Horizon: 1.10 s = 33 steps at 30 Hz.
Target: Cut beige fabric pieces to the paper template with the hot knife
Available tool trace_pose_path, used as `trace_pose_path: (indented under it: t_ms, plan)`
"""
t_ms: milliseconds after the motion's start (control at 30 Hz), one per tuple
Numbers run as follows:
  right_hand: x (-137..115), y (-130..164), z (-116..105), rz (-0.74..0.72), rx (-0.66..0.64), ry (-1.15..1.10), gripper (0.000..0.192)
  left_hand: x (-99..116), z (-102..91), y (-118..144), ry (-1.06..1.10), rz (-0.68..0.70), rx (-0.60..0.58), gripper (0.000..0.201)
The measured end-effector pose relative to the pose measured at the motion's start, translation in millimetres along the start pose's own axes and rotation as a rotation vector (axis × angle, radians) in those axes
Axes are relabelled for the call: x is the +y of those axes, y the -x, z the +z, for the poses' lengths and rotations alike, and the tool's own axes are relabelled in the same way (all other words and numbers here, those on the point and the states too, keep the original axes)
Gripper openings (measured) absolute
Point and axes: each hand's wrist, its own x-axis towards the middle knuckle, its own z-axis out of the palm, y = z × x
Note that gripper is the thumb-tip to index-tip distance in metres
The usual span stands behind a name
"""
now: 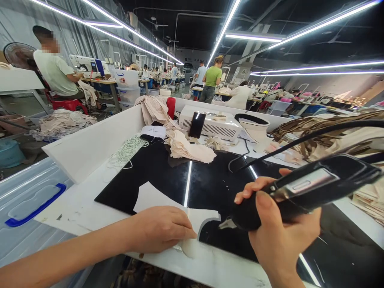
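A black handheld electric tool (309, 188) is gripped in my right hand (277, 244). Its metal tip (228, 224) points left, a little to the right of a white cut piece (154, 199), and a cord trails from its back. My left hand (165, 230) presses on the white piece with thumb and fingers pinched at its near edge, where a small cream flap (189, 248) hangs out. Whether the piece is fabric or card I cannot tell. It lies on a glossy black plate (219, 182), which rests on the white tabletop (69, 214).
Stacked cream fabric pieces (192, 150), pale green cord (127, 152), a phone (197, 125) and a white vented box (219, 124) stand behind the plate. Brown and cream bundles (327, 132) lie right. A clear bin (33, 208) adjoins the left edge. Other people work farther off.
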Motion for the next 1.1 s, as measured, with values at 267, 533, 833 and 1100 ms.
trace_pose_path:
  t_ms: [267, 533, 833, 1100]
  plan:
    - [29.4, -22.6, -5.4, -0.025, 0.080, 0.052, 0.040, -11.5, 9.0, -31.7, -0.228, 0.011, 0.090, 0.022]
    - [36.2, -19.3, -3.8, 0.015, 0.036, 0.001, 0.044, -25.4, 27.7, -58.4, -0.370, 0.074, 0.060, 0.018]
    - [38.6, -17.6, -4.0, 0.015, 0.023, 0.015, 0.046, -33.9, 33.5, -58.0, -0.393, 0.010, -0.007, 0.021]
    - [38.1, -18.2, -2.7, 0.003, 0.017, 0.033, 0.052, -32.2, 30.2, -53.8, -0.342, -0.076, -0.027, 0.023]
